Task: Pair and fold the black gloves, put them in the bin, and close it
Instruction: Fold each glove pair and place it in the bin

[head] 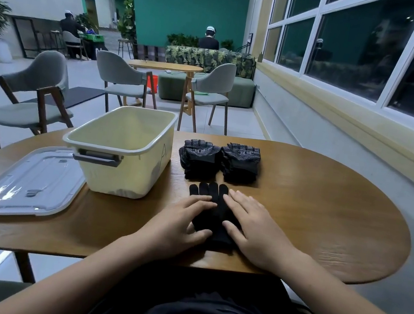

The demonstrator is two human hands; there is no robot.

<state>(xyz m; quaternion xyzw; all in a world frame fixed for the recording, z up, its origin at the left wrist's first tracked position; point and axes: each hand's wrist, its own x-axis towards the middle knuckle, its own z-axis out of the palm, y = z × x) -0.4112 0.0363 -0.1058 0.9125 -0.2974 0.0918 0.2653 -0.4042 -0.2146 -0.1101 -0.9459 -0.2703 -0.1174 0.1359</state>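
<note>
Both flat hands, left hand (186, 218), right hand (254, 226), press one glove (213, 206); two folded bundles (220, 161) beyond.

Matt knit gloves (215, 212); grained wood table (312, 215); glossy plastic lid (30, 184)

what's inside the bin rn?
Nothing shows inside the bin: bare cream inner walls only. The near wall hides the floor, so I can't rule out something lying low. Two folded glove stacks sit on the table beside it; the lid is off.
</note>
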